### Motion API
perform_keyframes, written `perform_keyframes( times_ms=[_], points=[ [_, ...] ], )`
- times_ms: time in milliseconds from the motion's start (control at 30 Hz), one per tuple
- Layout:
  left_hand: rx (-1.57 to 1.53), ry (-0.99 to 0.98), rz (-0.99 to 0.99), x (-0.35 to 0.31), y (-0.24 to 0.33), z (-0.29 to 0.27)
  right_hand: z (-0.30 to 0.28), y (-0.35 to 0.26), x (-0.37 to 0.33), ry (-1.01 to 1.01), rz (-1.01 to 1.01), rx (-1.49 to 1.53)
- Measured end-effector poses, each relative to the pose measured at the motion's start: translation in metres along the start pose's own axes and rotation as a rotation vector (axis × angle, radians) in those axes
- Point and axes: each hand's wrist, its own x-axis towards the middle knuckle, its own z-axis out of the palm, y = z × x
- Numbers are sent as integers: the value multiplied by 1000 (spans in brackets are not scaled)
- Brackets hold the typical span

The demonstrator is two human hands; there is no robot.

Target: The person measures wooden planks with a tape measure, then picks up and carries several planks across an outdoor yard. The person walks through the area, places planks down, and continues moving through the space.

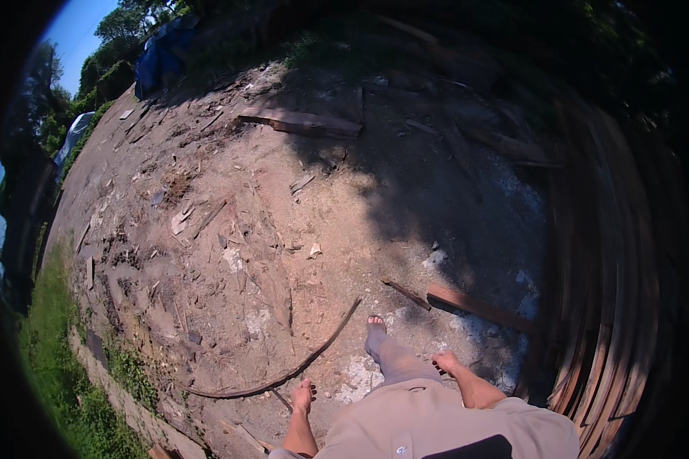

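Observation:
My left hand [303, 394] hangs at my left side with its fingers curled in and nothing showing in it. Just beyond it, a long dark strip [283, 378] lies on the ground, curved in this view; the hand looks apart from it. My right hand [445, 362] is held low by my right hip, fingers also bent inward around nothing that I can see. Ahead of that hand lie a short thin stick [406, 294] and a reddish-brown plank [478, 307]. One bare foot [376, 327] is out in front on the dirt.
Stacked long boards [608, 306] line the right side. A thick wooden slab [302, 121] lies farther ahead, partly in shade. Wood scraps [182, 220] litter the dirt at left. Grass [46, 336] borders the far left, and a blue tarp [163, 55] covers something at the back.

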Motion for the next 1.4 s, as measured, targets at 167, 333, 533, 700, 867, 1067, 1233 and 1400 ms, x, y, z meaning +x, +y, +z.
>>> perform_keyframes(
  times_ms=[167, 333, 533, 700, 867, 1067, 1233, 1400],
  points=[
    [26, -45, -138, 27, 72, 19, -20, -175, 90, 17, -99, 24],
    [56, 90, -248, 73, 145, 27, -31, -355, 152, 36, -291, -145],
    [269, -38, 36, 236, 170, 16, 14, -488, 213, 60, -256, -36],
    [55, -19, -14, 363, 262, -17, 83, -547, 246, -17, 44, 1],
    [-114, 60, -92, 431, 478, -75, 118, -625, 274, -82, 86, 77],
    [-101, 165, 126, 539, 675, -119, 159, -777, 350, -28, 98, 9],
    [-171, 171, -2, 617, 743, -111, 204, -940, 445, -123, -32, -101],
    [-182, 190, -228, 644, 774, -101, 244, -1148, 502, -188, -99, -179]
  ],
)
